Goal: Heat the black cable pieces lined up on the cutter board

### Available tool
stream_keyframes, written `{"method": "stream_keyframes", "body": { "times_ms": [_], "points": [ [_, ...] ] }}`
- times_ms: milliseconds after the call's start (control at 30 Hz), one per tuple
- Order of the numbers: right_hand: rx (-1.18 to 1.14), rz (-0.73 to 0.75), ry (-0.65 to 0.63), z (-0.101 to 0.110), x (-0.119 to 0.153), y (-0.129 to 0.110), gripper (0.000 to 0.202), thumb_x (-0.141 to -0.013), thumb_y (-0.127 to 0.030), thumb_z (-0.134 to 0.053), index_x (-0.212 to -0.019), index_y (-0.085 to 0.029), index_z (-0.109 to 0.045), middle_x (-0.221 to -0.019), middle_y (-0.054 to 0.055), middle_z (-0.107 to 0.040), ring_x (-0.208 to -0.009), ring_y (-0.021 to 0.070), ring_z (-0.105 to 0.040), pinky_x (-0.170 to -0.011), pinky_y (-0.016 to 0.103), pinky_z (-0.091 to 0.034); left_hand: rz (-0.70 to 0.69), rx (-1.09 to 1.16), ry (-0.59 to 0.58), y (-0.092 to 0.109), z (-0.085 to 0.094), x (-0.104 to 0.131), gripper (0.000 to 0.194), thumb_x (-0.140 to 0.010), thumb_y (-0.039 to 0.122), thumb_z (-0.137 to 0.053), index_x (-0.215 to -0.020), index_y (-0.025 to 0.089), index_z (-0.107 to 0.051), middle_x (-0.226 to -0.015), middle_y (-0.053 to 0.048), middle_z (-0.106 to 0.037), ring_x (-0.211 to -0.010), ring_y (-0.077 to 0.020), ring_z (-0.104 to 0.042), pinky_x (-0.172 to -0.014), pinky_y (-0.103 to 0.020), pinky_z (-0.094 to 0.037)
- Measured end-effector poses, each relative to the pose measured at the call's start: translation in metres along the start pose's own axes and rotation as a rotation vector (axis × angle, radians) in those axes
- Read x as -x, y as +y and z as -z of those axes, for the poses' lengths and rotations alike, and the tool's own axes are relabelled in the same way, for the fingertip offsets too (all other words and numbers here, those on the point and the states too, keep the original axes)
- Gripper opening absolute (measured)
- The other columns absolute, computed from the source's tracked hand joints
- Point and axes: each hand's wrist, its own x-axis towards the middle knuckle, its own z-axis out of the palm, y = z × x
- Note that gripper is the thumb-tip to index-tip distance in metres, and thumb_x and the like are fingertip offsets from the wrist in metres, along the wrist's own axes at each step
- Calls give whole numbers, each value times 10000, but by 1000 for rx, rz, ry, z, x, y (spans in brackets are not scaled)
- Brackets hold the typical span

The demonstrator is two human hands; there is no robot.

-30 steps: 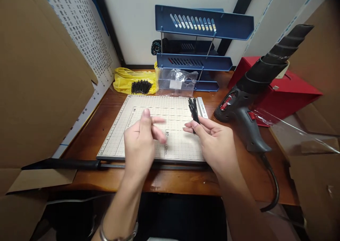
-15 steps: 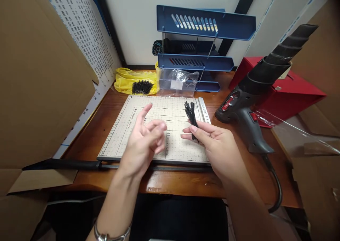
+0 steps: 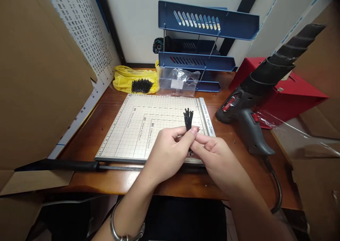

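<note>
Reddish-brown wooden desk (image 3: pixel 101 181), glossy, supporting the items below.

Brown cardboard panel (image 3: pixel 39 74), upright along the left side, with a white printed sheet (image 3: pixel 85 39) rising beyond its slanting edge.

Cream, grid-printed paper cutter (image 3: pixel 127 135), flat on the desk, dark along its near edge; a silvery lettered strip runs down its right side. Long black handle (image 3: pixel 71 165) attached to a metal bar, lying along that near edge and reaching out to the left.

Dark blue tiered rack (image 3: pixel 239 25) with slotted trays and thin metal posts, standing at the back against a white wall.

Dark grey heat gun (image 3: pixel 244 106) with a ridged, tapering black nozzle and red switch, at the right, nozzle pointing up and away; a black cable leaves its grip.

Bright red box (image 3: pixel 297 103), angular, behind the heat gun.

Yellow plastic bag (image 3: pixel 122 80), crumpled, behind the cutter; clear plastic bag (image 3: pixel 170 89) with a white label, just right of it, before the rack.

Left hand (image 3: pixel 170 152), thumb and fingers pinched around the bundle listed last; silvery metal bracelet at its wrist. Right hand (image 3: pixel 215 152), fingertips drawn together on the same bundle's lower part, touching the left.

Black heap of short, thin pieces (image 3: pixel 142 86), on the yellow bag.

Black bundle of thin strips (image 3: pixel 188 120), held above the cutter's right part, tips upward and slightly fanned.
</note>
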Motion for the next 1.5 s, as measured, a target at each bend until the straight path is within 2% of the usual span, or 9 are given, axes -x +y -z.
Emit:
{"method": "stream_keyframes", "body": {
  "times_ms": [100,200,300,467,600,767,1033,1267,1500],
  "points": [
    [-2,28,-8,-3,0,5,370,-944,-495,-621,-1035,-163,-758,-899,55,-730,-862,154,-691,-753,241,-569,-2,66,-23,2,-2,-1,392,-954,502,-629,-801,160,-748,-542,45,-407,-490,-87,-335,-480,-239,-281],
    [-66,25,-22,-6,1,12,388,-969,-520,-585,-934,-158,-720,-868,50,-712,-834,138,-678,-777,244,-564,38,132,-85,3,-2,-2,399,-966,498,-594,-975,150,-790,-473,72,-341,-429,-81,-271,-445,-238,-237],
    [-153,32,-48,-7,3,17,374,-974,-514,-592,-868,-162,-658,-804,30,-687,-768,114,-653,-764,233,-548,59,144,-131,3,-1,-1,463,-984,518,-556,-1128,141,-784,-430,73,-355,-412,-89,-307,-443,-232,-244],
    [-152,61,-95,-5,6,20,422,-996,-493,-573,-748,-152,-587,-719,22,-641,-742,97,-631,-763,211,-516,49,160,-185,3,2,4,493,-1016,495,-482,-1200,145,-777,-433,49,-410,-428,-100,-394,-487,-239,-314],
    [-186,61,-133,-5,7,18,435,-994,-508,-564,-762,-145,-626,-763,46,-666,-788,122,-647,-836,264,-536,28,192,-220,2,4,6,459,-1020,484,-507,-1205,170,-785,-440,59,-364,-437,-90,-342,-470,-227,-274],
    [-274,27,-167,-10,8,18,384,-976,-506,-593,-882,-146,-686,-824,53,-690,-771,131,-658,-805,290,-556,51,274,-211,-2,7,8,398,-994,462,-603,-1185,171,-795,-444,87,-306,-418,-61,-258,-430,-196,-219],
    [-402,21,-240,-9,9,22,439,-999,-472,-569,-746,-142,-710,-761,55,-674,-768,102,-635,-829,224,-532,90,348,-226,-7,9,9,383,-1002,475,-614,-1132,176,-814,-387,65,-465,-369,-42,-406,-580,-188,-440],
    [-415,40,-269,-12,12,19,427,-1025,-427,-539,-788,-163,-776,-779,49,-681,-802,91,-626,-858,196,-501,88,338,-254,-5,10,12,396,-1033,468,-571,-1145,174,-812,-366,61,-479,-341,-29,-405,-551,-159,-414],
    [-361,29,-265,-11,15,16,448,-1029,-426,-511,-744,-151,-720,-765,59,-672,-829,135,-634,-899,270,-494,84,343,-275,-4,10,15,412,-1029,472,-573,-1162,157,-802,-374,53,-481,-341,-46,-389,-443,-164,-335]
  ]
}}
